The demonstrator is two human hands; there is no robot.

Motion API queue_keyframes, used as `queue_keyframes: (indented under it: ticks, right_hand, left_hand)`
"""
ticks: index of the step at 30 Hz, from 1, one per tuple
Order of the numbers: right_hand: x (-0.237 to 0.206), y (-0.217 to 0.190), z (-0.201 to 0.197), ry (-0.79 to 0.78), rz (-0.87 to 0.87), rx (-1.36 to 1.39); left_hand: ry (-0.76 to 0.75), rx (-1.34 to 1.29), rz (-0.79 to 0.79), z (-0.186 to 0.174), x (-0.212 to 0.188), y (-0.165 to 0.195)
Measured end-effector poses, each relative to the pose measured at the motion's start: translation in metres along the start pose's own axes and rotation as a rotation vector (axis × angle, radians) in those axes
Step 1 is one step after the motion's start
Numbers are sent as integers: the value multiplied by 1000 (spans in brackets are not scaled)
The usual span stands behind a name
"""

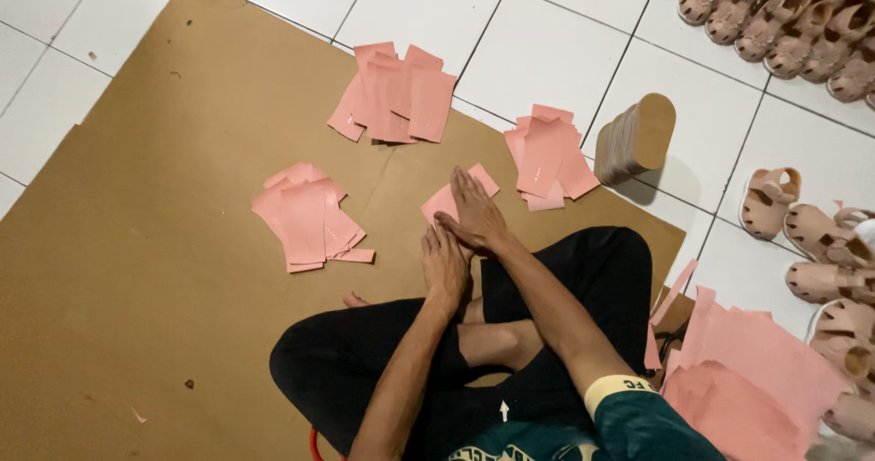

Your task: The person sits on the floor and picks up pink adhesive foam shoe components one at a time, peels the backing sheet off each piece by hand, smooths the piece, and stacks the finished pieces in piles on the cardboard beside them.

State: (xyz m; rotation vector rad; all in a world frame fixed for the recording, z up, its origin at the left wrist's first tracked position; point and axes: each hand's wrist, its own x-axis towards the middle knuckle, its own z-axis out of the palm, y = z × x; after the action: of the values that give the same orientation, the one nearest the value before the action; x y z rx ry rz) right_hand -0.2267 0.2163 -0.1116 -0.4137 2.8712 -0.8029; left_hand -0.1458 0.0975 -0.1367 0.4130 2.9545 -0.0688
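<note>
So, looking at one small pink piece [485, 180] here. Lying flat on the brown paper sheet [137, 242], just ahead of the crossed legs in black trousers [602, 261]. Pinned under the right grip [474, 213], which is spread flat with fingers stretched forward, palm down on the piece, so pressing it and not closed on anything.

Harder to call the left grip [447, 265] - sits right behind the right one and touches it, back of the hand up, fingertips tucked out of sight. Can't tell whether open or pinching the near edge.

Reads to me like the smoothing or lining-up step on a single piece, not a pick-up. Since it lies flush on the paper, any lift would call for a fingertip worked under a corner - the far corner poking out past the fingers looks like the easiest spot.

Around it, three loose piles of the same pink pieces: one to the left [305, 215], one further out [396, 97], one just right of the hands [547, 156]. Beyond that, a tilted stack of tan soles [638, 138] on the white tiled floor [547, 15]. Also bigger pink sheets [756, 370] beside the right knee, and rows of pinkish sandals [820, 242] along the right edge.
</note>
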Motion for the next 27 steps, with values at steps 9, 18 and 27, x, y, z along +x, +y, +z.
queue_keyframes:
  ticks: [9,18,27]
  right_hand:
    - [-16,34,-60,316,175,855]
    - [-39,-12,10,-23,-265,215]
    - [-37,-5,11,-119,-219,105]
  left_hand:
    - [333,-377,-45,-38,11,-18]
    - [349,-386,91,-7,20,-7]
    - [160,-117,106,11,12,-2]
